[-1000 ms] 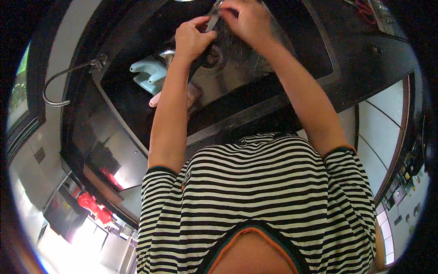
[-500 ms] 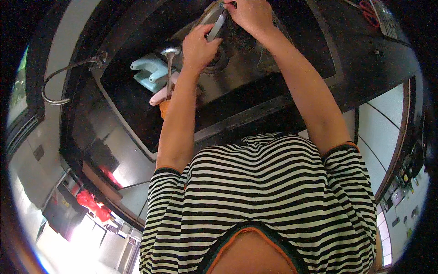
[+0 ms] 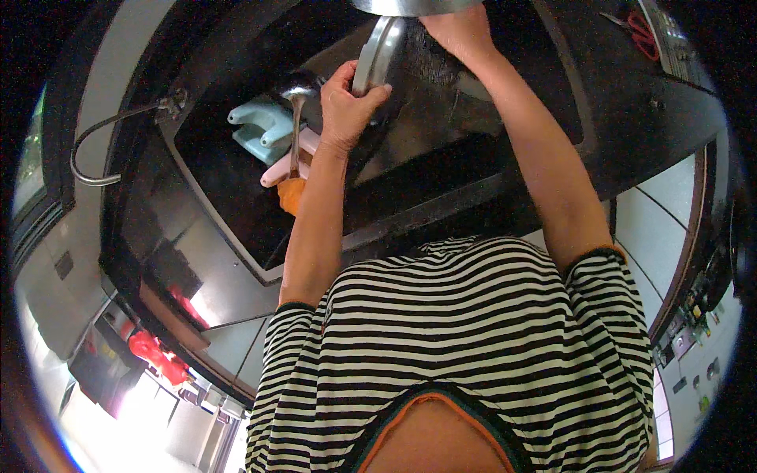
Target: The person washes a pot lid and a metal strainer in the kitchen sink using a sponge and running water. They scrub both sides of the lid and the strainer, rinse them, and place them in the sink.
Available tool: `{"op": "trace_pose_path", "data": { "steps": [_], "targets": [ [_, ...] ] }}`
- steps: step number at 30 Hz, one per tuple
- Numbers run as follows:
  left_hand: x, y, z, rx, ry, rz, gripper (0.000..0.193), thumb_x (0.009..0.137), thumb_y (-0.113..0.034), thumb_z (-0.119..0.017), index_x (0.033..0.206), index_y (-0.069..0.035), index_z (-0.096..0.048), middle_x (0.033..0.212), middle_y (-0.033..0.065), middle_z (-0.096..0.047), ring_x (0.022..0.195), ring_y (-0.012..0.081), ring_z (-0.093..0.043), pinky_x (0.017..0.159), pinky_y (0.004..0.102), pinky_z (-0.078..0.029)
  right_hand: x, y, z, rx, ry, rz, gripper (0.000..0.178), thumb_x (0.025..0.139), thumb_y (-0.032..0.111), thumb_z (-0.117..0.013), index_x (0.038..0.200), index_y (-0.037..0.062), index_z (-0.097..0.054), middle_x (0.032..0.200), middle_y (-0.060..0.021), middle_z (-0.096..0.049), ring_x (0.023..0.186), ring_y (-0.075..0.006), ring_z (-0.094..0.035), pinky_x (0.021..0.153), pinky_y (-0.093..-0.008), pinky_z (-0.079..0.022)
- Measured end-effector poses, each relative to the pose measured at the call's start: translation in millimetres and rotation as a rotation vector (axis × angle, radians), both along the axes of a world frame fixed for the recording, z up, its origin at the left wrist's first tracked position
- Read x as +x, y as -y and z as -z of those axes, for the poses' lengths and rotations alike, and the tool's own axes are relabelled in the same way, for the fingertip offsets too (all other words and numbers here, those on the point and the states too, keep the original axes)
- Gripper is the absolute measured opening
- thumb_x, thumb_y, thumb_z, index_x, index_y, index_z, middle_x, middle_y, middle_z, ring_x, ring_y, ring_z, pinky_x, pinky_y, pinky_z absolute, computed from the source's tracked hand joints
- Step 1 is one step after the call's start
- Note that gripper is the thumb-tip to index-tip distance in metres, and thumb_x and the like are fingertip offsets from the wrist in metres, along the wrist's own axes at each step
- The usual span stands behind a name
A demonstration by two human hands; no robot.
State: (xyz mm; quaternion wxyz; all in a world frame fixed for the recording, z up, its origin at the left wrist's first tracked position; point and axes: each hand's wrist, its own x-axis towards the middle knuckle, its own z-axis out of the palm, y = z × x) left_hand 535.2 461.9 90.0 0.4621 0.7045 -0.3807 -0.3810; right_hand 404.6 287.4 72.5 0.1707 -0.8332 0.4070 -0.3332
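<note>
At the top edge, my left hand [image 3: 351, 106] is closed around the flat grey metal handle [image 3: 378, 57] of what looks like a pan. A shiny metal rim [image 3: 410, 7], apparently the pan's, is cut off by the frame. My right hand [image 3: 461, 35] reaches behind that rim, its fingers hidden, so I cannot tell what they hold. Both hands are over a dark sink basin [image 3: 410, 177]. Left of my left forearm, a metal ladle [image 3: 297, 126] lies beside a light blue pronged plastic piece [image 3: 256, 130], a pink plastic piece [image 3: 277, 169] and an orange object [image 3: 290, 197].
A curved metal faucet [image 3: 96, 180] stands on the left side of the sink. Red-handled scissors [image 3: 643, 35] lie on the dark counter [image 3: 631, 102] at the far right. Something bright red [image 3: 158, 356] is at the lower left.
The pan has tipped, so its metal rim now shows at the top and covers my right fingers. My left hand has come slightly lower; my right hand has shifted right and down.
</note>
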Motion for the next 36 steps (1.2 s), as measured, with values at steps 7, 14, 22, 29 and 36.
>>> {"op": "trace_pose_path", "data": {
  "steps": [7, 14, 22, 29, 36],
  "targets": [
    [5.4, 26.2, -9.7, 0.042, 0.198, 0.045, 0.05, 0.059, -0.029, -0.081, 0.096, -0.003, -0.06, 0.084, 0.0108, -0.065, 0.075, 0.0213, -0.06, 0.072, 0.0345, -0.048, -5.6, -49.0, -4.1, -0.021, -0.03, -0.094, 0.02, 0.078, 0.031, -0.071, 0.095, 0.0195, -0.071, 0.078, -0.0108, -0.066, 0.068, -0.0301, -0.063, 0.062, -0.0376, -0.05],
    [1.9, 32.8, -20.7, 0.251, 0.153, 0.171, 0.048, 0.065, -0.038, -0.075, 0.095, -0.003, -0.063, 0.084, 0.0132, -0.065, 0.078, 0.0252, -0.062, 0.074, 0.0363, -0.048, -23.5, -37.8, -50.2, 0.07, 0.075, -0.064, 0.008, 0.074, 0.009, -0.067, 0.078, 0.0043, -0.062, 0.082, -0.0158, -0.055, 0.077, -0.0365, -0.057, 0.066, -0.0439, -0.047],
    [-19.2, 41.4, -14.3, 0.157, 0.58, 0.138, 0.034, 0.072, -0.028, -0.066, 0.093, -0.003, -0.057, 0.092, 0.0216, -0.064, 0.089, 0.0403, -0.061, 0.078, 0.0471, -0.048, -17.1, -49.5, -63.6, 0.041, 0.076, -0.243, 0.01, 0.076, 0.015, -0.068, 0.084, 0.0086, -0.065, 0.085, -0.0124, -0.056, 0.075, -0.0333, -0.06, 0.063, -0.0427, -0.048],
    [-16.7, 40.7, -6.1, -0.01, 0.623, 0.097, 0.032, 0.074, -0.026, -0.067, 0.091, -0.003, -0.053, 0.087, 0.0208, -0.063, 0.083, 0.0418, -0.06, 0.071, 0.0492, -0.047, -4.4, -26.2, -56.3, -0.02, 0.017, -0.136, 0.009, 0.073, 0.014, -0.069, 0.077, 0.0073, -0.064, 0.084, -0.0122, -0.057, 0.072, -0.0348, -0.06, 0.061, -0.0435, -0.05],
    [-7.6, 56.5, 3.6, -0.027, 0.739, 0.149, 0.029, 0.076, -0.024, -0.066, 0.096, -0.005, -0.054, 0.088, 0.0205, -0.063, 0.085, 0.0412, -0.061, 0.071, 0.048, -0.049, 6.6, -8.4, -43.1, -0.032, -0.189, -0.017, 0.013, 0.073, 0.01, -0.061, 0.084, 0.0029, -0.062, 0.086, -0.0149, -0.061, 0.073, -0.0387, -0.061, 0.068, -0.0463, -0.051]
  ]
}}
